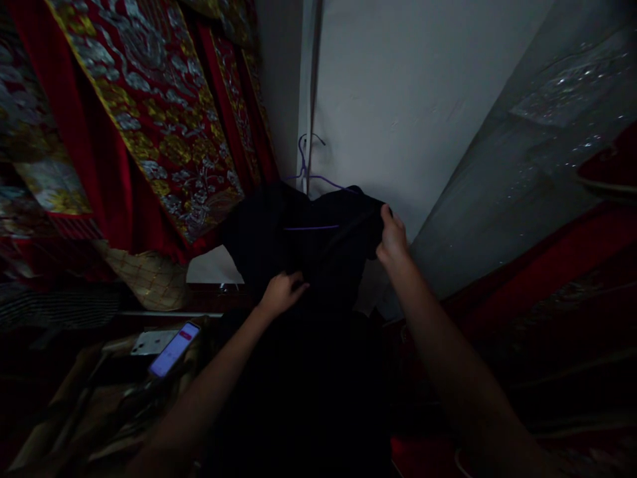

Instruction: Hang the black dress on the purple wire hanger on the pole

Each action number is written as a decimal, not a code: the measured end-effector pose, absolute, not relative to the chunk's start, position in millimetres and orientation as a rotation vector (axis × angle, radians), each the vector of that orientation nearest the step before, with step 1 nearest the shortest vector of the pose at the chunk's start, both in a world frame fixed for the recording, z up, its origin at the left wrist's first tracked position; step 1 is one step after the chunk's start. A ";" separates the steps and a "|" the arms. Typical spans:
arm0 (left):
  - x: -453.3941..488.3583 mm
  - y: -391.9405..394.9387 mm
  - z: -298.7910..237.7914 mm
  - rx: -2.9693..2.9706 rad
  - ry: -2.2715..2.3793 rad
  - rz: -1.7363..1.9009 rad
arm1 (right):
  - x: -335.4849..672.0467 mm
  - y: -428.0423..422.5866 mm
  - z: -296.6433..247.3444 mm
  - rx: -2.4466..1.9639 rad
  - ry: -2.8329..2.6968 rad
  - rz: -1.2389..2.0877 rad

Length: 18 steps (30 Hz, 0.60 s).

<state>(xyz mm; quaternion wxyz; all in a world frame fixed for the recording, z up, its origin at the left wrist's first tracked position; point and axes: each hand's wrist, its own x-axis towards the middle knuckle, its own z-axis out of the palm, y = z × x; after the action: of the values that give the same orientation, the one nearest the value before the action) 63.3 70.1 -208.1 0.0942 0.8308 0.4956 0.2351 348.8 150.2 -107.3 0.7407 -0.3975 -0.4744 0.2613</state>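
Note:
A dark short-sleeved shirt hangs on a purple hanger against the wall, with the hanger's lower bar showing through the neck opening. My right hand grips the sleeve at the shirt's right side, thumb on top. Lower down, at the front of the shirt, my left hand is closed with its fingers curled against the cloth. The dim light hides the folds and the shirt's lower end, which merges into the dark below.
Red garments with gold and silver embroidery hang at the left. Below them, a lit phone and a pale phone lie on a cluttered surface. Clear plastic sheeting and red cloth fill the right side.

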 end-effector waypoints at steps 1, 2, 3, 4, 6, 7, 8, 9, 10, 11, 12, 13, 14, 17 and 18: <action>66.2 64.6 -217.0 2.401 1.468 0.792 | 345.7 147.7 -107.4 -0.891 -0.976 0.466; 69.4 58.7 -224.6 2.328 1.469 0.890 | 340.5 142.0 -109.1 -0.920 -0.922 0.340; 72.7 52.7 -230.9 2.250 1.469 0.986 | 332.7 132.8 -113.2 -0.950 -0.880 0.222; 76.1 46.6 -236.2 2.169 1.464 1.075 | 322.2 120.2 -120.6 -0.974 -0.857 0.140; 83.1 34.6 -244.8 2.004 1.442 1.224 | 294.2 88.2 -145.2 -1.023 -0.822 0.138; 86.3 29.0 -248.5 1.932 1.419 1.284 | 278.4 71.1 -161.5 -1.043 -0.838 0.246; 89.2 23.7 -252.0 1.872 1.388 1.335 | 263.0 55.2 -178.8 -1.062 -0.907 0.427; 91.7 19.0 -255.4 1.822 1.352 1.378 | 249.3 41.7 -196.0 -1.084 -1.013 0.652; 93.8 15.0 -258.6 1.784 1.315 1.409 | 238.5 31.7 -211.7 -1.109 -1.113 0.872; 95.6 11.7 -261.6 1.756 1.280 1.429 | 231.1 25.4 -224.7 -1.114 -1.205 1.033; 97.0 9.2 -264.3 1.734 1.250 1.445 | 227.3 22.7 -234.4 -1.111 -1.293 1.144; 98.2 7.3 -266.5 1.712 1.232 1.461 | 226.7 23.0 -240.6 -1.110 -1.364 1.195; 99.5 5.9 -268.2 1.688 1.230 1.479 | 228.6 25.2 -243.8 -1.116 -1.426 1.192; 103.6 3.5 -270.5 1.623 1.277 1.545 | 239.2 32.8 -242.5 -1.207 -1.556 1.076; 105.0 2.8 -270.7 1.611 1.288 1.558 | 241.7 33.3 -241.3 -1.245 -1.589 1.044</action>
<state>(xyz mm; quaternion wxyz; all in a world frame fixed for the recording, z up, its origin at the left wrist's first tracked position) 105.0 2.8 -270.7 0.2750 0.5993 0.4790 0.5795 241.7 33.3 -241.3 0.4209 -0.4968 -0.6343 0.4168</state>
